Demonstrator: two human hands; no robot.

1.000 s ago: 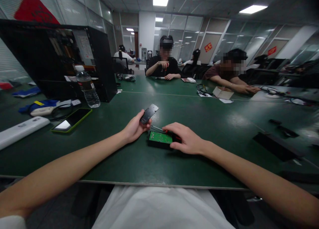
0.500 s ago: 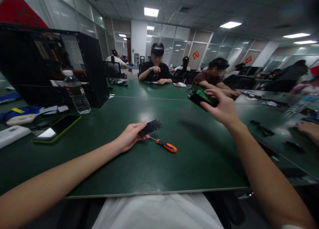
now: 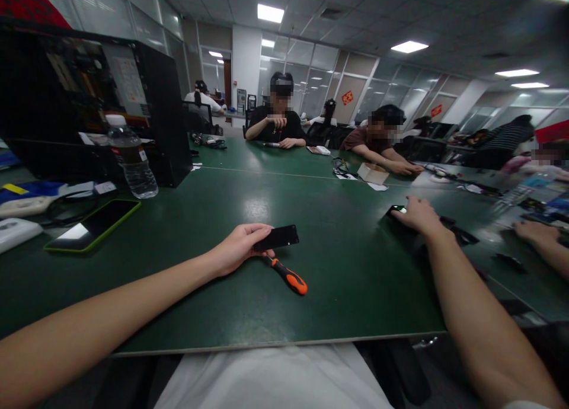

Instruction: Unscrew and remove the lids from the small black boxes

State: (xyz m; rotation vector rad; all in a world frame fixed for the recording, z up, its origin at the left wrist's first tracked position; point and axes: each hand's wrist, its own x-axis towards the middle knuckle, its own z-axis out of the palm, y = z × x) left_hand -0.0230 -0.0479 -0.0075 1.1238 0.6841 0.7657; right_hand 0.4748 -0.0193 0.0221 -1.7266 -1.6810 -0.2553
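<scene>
My left hand (image 3: pixel 240 247) grips a flat black cover plate (image 3: pixel 278 237) by one end, just above the green table (image 3: pixel 338 290). An orange-handled screwdriver (image 3: pixel 288 277) lies on the table right below that plate. My right hand (image 3: pixel 418 214) is stretched out to the far right and rests on top of a black device housing (image 3: pixel 396 210) that sits on the table. Its fingers cover most of the housing, and the circuit board inside is hidden.
A water bottle (image 3: pixel 131 159), a green-cased phone (image 3: pixel 91 226) and an open black computer case (image 3: pixel 93 95) stand at the left. Small black parts (image 3: pixel 464 237) lie beyond my right hand. Another person's hand (image 3: pixel 533 231) is at the right. Two people sit across, near a cardboard box (image 3: pixel 372 173).
My right hand lifted the housing with the green board off the table, carried it right and lowered it onto the table there. The screwdriver became visible. My left hand kept the plate.
</scene>
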